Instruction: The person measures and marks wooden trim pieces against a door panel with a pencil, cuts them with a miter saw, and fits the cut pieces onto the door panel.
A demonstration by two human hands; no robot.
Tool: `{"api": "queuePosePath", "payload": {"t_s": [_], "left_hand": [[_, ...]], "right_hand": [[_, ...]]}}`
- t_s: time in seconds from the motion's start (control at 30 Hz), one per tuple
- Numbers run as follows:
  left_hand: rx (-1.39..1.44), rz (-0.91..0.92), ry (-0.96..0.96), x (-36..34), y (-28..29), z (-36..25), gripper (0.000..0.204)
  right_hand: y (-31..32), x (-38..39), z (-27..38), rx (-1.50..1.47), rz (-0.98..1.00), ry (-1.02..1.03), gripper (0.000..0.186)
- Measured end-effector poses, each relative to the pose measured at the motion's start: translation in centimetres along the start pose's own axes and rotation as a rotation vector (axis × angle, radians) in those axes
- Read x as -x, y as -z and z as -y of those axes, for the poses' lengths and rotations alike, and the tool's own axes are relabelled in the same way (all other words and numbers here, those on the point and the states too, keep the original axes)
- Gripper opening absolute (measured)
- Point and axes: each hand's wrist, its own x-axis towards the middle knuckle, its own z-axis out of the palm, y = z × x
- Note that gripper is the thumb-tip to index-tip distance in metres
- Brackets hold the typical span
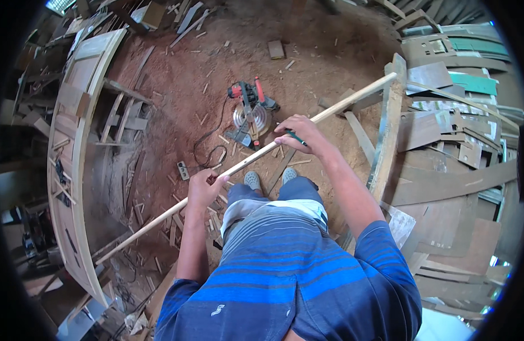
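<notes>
A long pale wooden strip [350, 101] crosses in front of me diagonally, from low left to upper right. My left hand [204, 187] grips it left of centre, thumb along the wood. My right hand [300, 134] is closed around a dark green pencil-like stick [296, 137] and rests on the strip further right. Beyond the strip, on the dirt floor, stands a red and black mitre saw [250, 113] with its cord trailing left. The strip's upper end lies over an upright-edged board [385, 148] at the right.
A long panelled wooden piece [80, 159] stands along the left. Stacks of boards and sheet offcuts [455, 182] fill the right. Scraps, a power strip [183, 170] and a small block [276, 49] lie on the floor [330, 51]. My grey shoes [251, 181] are below the strip.
</notes>
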Motion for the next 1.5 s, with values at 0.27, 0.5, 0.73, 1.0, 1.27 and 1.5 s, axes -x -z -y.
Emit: {"api": "queuePosePath", "payload": {"t_s": [0.27, 0.5, 0.73, 1.0, 1.27, 1.5], "left_hand": [[0.01, 0.052, 0.17, -1.1, -2.8, -1.7, 0.042], [-0.092, 0.019, 0.3, -2.2, -6.9, -1.4, 0.038], [-0.022, -0.04, 0.195, -3.5, -10.7, -1.0, 0.027], [-0.138, 0.078, 0.202, -5.5, -14.5, 1.5, 0.024], [-0.113, 0.067, 0.167, -9.7, -13.7, -0.1, 0.027], [-0.08, -0.009, 0.021, -13.5, -10.9, -4.4, 0.029]], "right_hand": [[-2.0, 0.1, -5.4, -0.1, -0.003, 0.013, 0.036], [-1.8, -0.8, -10.2, -0.082, 0.133, 0.07, 0.028], [-3.1, -0.5, -13.6, -0.067, 0.137, 0.067, 0.029], [-5.6, -0.7, -17.6, -0.062, 0.036, 0.073, 0.034], [-1.6, -3.4, -17.0, 0.071, -0.166, 0.107, 0.037], [4.6, -5.9, -11.6, 0.275, -0.451, 0.146, 0.046]]}}
